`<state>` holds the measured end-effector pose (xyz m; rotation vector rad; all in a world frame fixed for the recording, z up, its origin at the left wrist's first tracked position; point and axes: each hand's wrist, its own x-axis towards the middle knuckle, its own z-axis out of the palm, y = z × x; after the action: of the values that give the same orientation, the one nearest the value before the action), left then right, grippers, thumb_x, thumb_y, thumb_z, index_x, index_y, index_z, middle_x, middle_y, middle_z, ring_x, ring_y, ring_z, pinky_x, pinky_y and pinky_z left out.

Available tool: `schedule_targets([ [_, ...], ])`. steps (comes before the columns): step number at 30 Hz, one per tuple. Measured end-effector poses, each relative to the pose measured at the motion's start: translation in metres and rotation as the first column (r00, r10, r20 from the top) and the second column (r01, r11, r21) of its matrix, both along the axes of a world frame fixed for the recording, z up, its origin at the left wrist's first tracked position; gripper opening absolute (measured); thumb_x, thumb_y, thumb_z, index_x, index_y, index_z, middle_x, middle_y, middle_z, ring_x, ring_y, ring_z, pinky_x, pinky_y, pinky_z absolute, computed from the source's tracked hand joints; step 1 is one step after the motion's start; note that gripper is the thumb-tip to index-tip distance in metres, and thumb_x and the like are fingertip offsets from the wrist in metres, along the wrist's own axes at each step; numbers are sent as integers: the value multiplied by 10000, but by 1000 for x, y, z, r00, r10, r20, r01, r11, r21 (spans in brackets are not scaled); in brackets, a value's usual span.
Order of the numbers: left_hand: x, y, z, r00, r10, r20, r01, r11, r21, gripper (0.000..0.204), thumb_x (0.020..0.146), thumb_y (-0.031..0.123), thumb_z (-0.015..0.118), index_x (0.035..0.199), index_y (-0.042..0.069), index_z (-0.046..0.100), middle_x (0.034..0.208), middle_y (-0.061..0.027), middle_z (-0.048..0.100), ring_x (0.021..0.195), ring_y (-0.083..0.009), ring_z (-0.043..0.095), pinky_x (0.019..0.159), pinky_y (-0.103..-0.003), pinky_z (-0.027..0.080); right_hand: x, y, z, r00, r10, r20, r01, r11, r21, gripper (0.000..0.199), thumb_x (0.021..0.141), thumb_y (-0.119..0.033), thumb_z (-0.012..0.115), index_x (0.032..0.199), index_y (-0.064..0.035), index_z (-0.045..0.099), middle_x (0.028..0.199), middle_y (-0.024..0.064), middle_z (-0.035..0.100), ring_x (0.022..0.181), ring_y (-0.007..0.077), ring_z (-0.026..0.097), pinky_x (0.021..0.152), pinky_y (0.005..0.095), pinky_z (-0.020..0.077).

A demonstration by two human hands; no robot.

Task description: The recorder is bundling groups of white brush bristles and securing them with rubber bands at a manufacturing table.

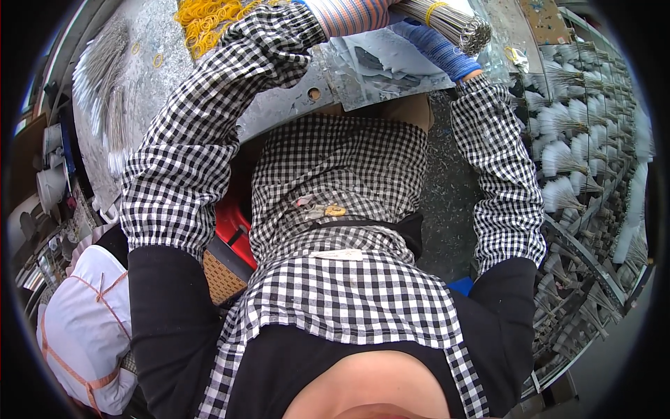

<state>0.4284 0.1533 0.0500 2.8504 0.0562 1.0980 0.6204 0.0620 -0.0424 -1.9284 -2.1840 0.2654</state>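
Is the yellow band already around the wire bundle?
Yes, a yellow band wraps the wire bundle held by the right hand.

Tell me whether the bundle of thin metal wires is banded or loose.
Banded: a yellow rubber band circles the bundle of thin grey metal wires, held beside the blue-gloved right hand.

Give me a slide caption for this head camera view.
Gloved hands grip a banded bundle of thin metal rods beside yellow rubber bands.
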Motion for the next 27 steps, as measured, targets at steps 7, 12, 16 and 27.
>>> schedule_targets([
  [7, -3, -2, 7, 1000, -12, -24, 11, 1000, -20, 336, 682, 164, 795, 997, 158, 679, 972, -48, 661, 1021, -290, 621, 904, -407, 504, 4, 3, 0, 971, 13, 237, 23, 989, -147, 462, 1045, -325, 554, 1466, -145, 497, 1328, 63, 640, 1209, 207, 616, 989, 317, 543],
  [12, 5, -2, 4, 995, -28, 91, 42, 988, -152, 359, 686, 189, 814, 1017, 154, 680, 997, -53, 665, 1032, -299, 627, 916, -411, 510, 9, 4, -5, 919, 44, 392, 62, 965, -254, 457, 1071, -296, 519, 1498, -143, 467, 1333, 54, 640, 1218, 197, 617, 989, 302, 555],
  [16, 0, 3, 4, 997, 37, 69, -30, 994, -103, 378, 684, 224, 827, 1025, 154, 681, 1013, -54, 669, 1034, -301, 632, 915, -410, 512, -12, 0, 6, 967, 54, -249, 42, 930, 365, 431, 976, -427, 633, 1287, -128, 639, 1255, 117, 658, 1139, 262, 630, 949, 375, 516],
  [27, 1, -1, 3, 1000, -21, -3, 21, 999, -45, 380, 649, 208, 836, 992, 153, 682, 965, -60, 656, 1011, -296, 628, 884, -408, 510, -10, 5, -32, 996, -57, -67, 80, 898, 433, 278, 992, -372, 525, 1184, -186, 605, 1092, 69, 607, 1011, 221, 607, 864, 370, 515],
])
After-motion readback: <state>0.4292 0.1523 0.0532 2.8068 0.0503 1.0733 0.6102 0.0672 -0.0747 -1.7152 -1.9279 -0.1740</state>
